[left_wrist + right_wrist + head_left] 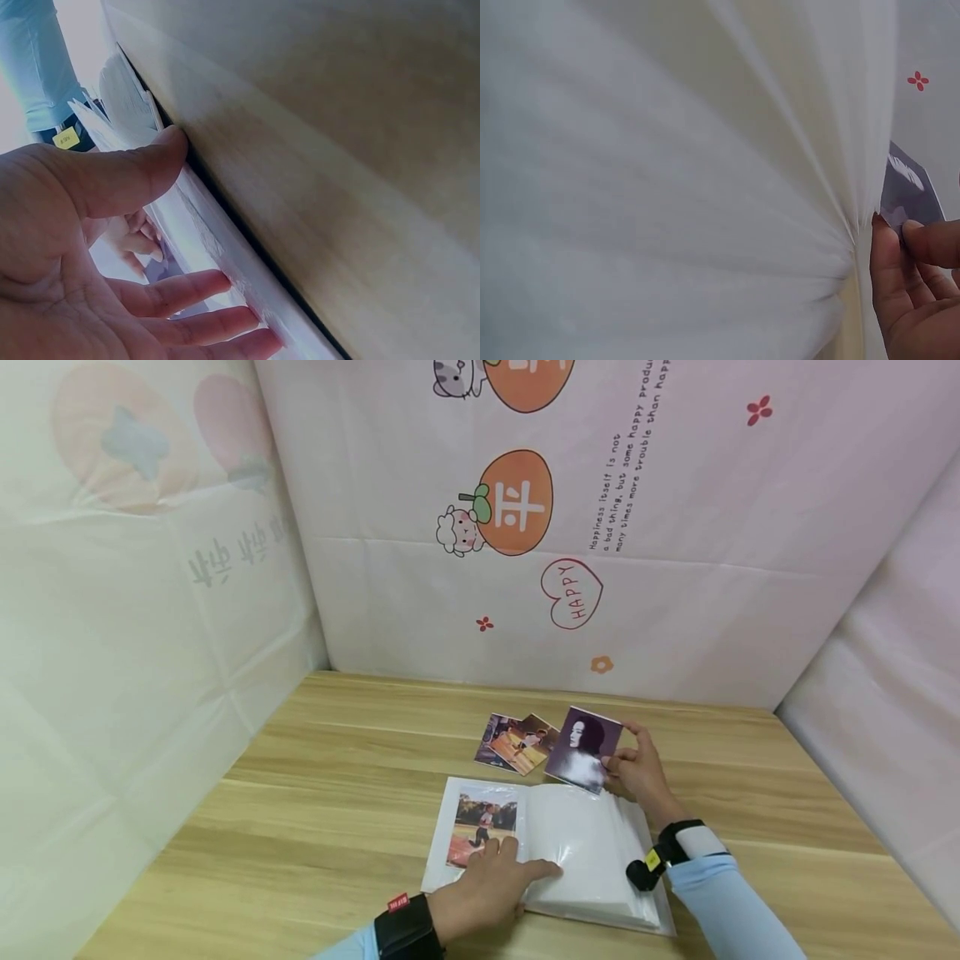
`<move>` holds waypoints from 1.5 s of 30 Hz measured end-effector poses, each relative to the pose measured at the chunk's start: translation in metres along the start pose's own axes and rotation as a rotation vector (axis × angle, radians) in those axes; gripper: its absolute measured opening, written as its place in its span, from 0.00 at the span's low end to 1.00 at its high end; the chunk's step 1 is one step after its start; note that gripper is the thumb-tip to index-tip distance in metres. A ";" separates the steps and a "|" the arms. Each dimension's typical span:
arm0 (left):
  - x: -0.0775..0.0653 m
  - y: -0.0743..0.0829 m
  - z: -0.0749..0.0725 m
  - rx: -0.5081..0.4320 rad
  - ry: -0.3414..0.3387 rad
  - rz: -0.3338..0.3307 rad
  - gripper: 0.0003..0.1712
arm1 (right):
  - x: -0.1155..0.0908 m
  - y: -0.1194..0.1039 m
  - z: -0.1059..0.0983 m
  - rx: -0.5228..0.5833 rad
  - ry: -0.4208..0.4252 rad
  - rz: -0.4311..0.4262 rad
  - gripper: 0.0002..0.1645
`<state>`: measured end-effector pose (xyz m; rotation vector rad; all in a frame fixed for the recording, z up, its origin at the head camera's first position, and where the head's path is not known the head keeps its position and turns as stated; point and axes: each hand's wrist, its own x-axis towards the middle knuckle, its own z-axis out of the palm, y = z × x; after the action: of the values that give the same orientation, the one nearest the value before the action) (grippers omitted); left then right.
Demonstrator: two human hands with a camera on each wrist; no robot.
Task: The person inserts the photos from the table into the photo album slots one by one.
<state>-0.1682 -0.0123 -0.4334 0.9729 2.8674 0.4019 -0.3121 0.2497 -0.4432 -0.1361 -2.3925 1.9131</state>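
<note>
A photo album (pixel 573 839) with clear plastic sleeves lies open on the table. Its left page holds a photo of a running child (pixel 491 814); the right page looks blank white. My left hand (pixel 483 889) rests across the album's lower middle, fingers extended over the left page and thumb over the right. In the left wrist view the fingertips touch the sleeve (pixel 199 232). My right hand (pixel 641 777) pinches a dark purple portrait photo (pixel 573 743) by its right side between thumb and fingers, held tilted just above the album's top edge.
Two more loose photos overlap behind the album: one of a child on orange ground (pixel 528 743), partly over a darker one (pixel 487 760). White printed cloth (pixel 405 610) walls the wooden table (pixel 337 810) at back and sides. Fanned album pages (pixel 667 187) fill most of the right wrist view.
</note>
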 end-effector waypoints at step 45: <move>0.000 -0.001 -0.002 -0.011 -0.029 0.001 0.42 | -0.002 -0.019 0.005 -0.155 -0.233 -0.118 0.44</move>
<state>-0.1693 -0.0135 -0.4321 0.9699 2.8360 0.4000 -0.3112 0.2404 -0.4257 0.2278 -2.6280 1.7796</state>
